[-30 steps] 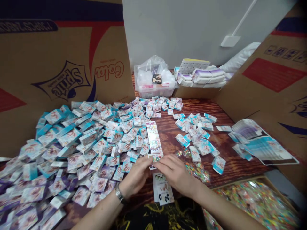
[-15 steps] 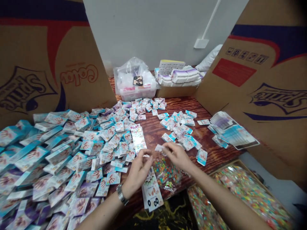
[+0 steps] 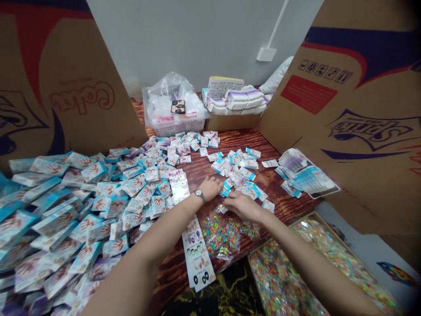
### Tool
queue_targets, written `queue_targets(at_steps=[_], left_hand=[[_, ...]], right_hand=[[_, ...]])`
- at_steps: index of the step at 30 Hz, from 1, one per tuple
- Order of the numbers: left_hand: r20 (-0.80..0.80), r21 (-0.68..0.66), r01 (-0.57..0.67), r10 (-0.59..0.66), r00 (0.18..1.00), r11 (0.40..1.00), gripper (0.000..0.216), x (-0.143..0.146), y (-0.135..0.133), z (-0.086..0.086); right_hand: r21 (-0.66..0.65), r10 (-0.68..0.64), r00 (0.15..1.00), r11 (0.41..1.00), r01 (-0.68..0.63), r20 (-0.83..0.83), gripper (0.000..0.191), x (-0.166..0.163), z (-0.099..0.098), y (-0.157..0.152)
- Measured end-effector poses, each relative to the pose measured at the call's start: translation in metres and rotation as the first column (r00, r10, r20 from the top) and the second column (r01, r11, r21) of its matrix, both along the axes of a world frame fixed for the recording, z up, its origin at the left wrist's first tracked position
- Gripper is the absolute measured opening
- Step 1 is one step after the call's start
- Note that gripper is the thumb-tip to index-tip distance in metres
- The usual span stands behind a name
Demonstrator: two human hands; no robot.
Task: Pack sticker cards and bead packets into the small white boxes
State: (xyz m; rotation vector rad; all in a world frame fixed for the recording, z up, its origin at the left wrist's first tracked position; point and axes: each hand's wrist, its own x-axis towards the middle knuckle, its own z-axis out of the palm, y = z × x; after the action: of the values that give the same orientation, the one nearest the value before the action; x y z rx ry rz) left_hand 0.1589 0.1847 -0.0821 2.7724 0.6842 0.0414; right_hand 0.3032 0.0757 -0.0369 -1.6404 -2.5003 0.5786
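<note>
My left hand (image 3: 211, 188) reaches forward over the table, fingers stretched towards a loose group of small blue-and-white boxes (image 3: 248, 189) with a hand printed on them. Its fingertips are close to the nearest box; whether they touch it I cannot tell. My right hand (image 3: 242, 205) is closed, thumb and fingers pinching a small whitish, shiny packet (image 3: 222, 209) partly hidden by the fingers. Just below lies a pile of clear packets of colourful beads (image 3: 221, 235). Printed paper strips (image 3: 198, 259) lie beneath my left forearm, with another strip (image 3: 179, 186) beyond it.
A large heap of similar boxes (image 3: 108, 202) covers the left side. At the back stand a plastic tub (image 3: 179, 127) and a carton (image 3: 235, 121) of flat packs. Flattened cardboard stacks (image 3: 312, 175) lie right. A box of bead packets (image 3: 276, 276) is at the table's edge. Cardboard walls flank both sides.
My left hand has moved forward and right, from above the paper strips to the small boxes. My right hand stays near the bead packets, lower now, still pinching the whitish packet. The view has shifted slightly.
</note>
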Motion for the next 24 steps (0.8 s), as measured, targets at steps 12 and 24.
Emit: queue_targets(at_steps=[12, 24], left_hand=[[0.116, 0.048, -0.226, 0.219, 0.969, 0.973, 0.02, -0.075, -0.007, 0.064], [0.07, -0.962, 0.274, 0.952, 0.298, -0.015, 0.026, -0.159, -0.095, 0.081]], right_hand=[[-0.161, 0.21, 0.956, 0.971, -0.178, 0.206, 0.02, -0.012, -0.033, 0.041], [-0.071, 0.104, 0.992, 0.992, -0.109, -0.067, 0.023, -0.018, 0.018, 0.021]])
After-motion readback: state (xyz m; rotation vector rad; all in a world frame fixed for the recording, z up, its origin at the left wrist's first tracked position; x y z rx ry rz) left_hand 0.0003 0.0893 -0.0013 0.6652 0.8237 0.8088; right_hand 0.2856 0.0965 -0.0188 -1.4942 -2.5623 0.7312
